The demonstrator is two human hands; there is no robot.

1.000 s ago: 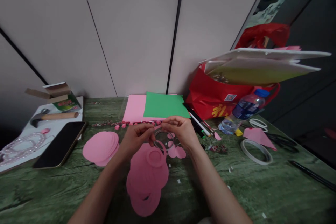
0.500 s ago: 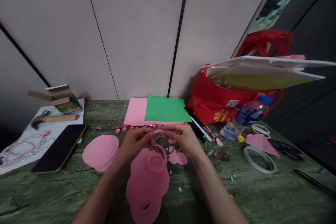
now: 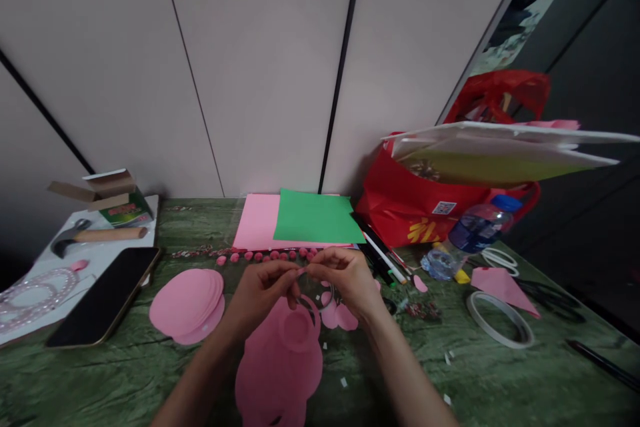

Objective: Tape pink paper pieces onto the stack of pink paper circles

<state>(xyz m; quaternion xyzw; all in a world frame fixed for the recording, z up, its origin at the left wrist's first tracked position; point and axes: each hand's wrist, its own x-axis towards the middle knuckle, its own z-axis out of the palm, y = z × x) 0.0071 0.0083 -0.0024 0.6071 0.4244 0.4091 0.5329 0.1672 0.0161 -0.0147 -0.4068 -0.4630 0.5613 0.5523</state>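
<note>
A small tape ring [image 3: 315, 293], apparently clear, is pinched between the left hand [image 3: 265, 290] and right hand [image 3: 345, 277], both grips closed on its upper rim, above pink paper circles [image 3: 283, 360].

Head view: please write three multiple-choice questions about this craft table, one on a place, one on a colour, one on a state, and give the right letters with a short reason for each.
1. Where does the phone lie?
A. on the person's left side of the table
B. beside the water bottle
C. on the green sheet

2. What colour is the sheet lying on top of the pink sheet near the wall?
A. yellow
B. green
C. blue

3. What are the hands doing?
A. resting flat on the table
B. both pinching a small tape ring
C. gripping the hammer

Answers:
1 A: it lies left, near the hammer.
2 B: the green sheet overlaps the pink one.
3 B: left hand and right hand meet on the tape ring above the pink paper circles.
</note>
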